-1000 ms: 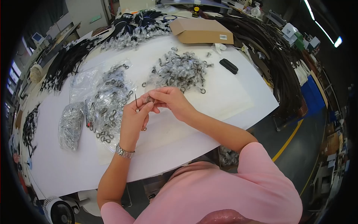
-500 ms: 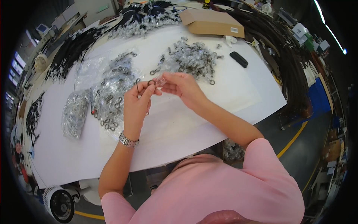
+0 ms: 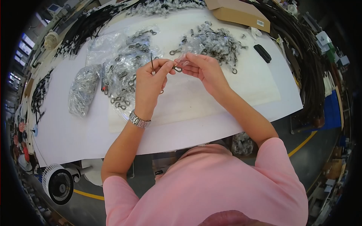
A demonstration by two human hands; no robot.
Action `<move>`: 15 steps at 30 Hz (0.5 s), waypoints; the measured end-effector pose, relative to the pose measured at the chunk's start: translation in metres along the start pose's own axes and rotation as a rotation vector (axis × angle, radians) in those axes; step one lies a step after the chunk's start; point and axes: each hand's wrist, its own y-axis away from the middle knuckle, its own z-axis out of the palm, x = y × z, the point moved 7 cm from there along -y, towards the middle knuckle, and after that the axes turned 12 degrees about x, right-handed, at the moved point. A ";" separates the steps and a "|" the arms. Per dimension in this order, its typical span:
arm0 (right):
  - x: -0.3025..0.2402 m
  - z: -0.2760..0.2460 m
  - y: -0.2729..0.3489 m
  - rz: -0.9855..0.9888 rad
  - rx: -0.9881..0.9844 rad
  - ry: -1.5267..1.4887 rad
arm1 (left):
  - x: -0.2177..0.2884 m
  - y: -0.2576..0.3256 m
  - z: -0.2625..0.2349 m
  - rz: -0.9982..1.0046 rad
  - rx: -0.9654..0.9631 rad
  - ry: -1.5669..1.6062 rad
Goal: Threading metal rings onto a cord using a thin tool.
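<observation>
Over the white table (image 3: pixel 196 120) my hands meet in front of two heaps. My left hand (image 3: pixel 151 84) pinches a small dark metal hook (image 3: pixel 177 69) between thumb and forefinger. A thin dark rod with a pale end (image 3: pixel 152 62) sticks up from between its fingers, and a small ring shows below the palm. Close beside it, my right hand (image 3: pixel 209 71) is closed on a crumpled clear plastic wrapper (image 3: pixel 182 59), which touches or nearly touches the hook. Beyond lie a heap of plastic-wrapped metal hooks (image 3: pixel 217 43) and, left, another heap of hooks (image 3: pixel 126 66) on clear plastic.
A filled clear bag (image 3: pixel 83 90) lies left of the heaps. Far right are an open cardboard box (image 3: pixel 241 15) and a black oblong case (image 3: pixel 263 53). Dark straps (image 3: pixel 88 26) line the far left. A white fan (image 3: pixel 58 184) stands below the table's near left edge.
The view has shifted, so the table sits higher in the picture. The hook in my left hand now shows more clearly; my right hand still holds the wrapper beside it.
</observation>
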 end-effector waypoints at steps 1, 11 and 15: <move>0.000 0.000 0.000 -0.014 -0.004 0.015 | 0.000 0.001 -0.001 0.005 0.008 0.030; -0.002 0.005 0.003 -0.016 -0.050 0.035 | 0.008 -0.003 -0.006 0.075 0.087 -0.032; -0.003 0.004 0.005 -0.010 -0.041 0.021 | 0.009 -0.001 -0.005 0.129 0.106 -0.078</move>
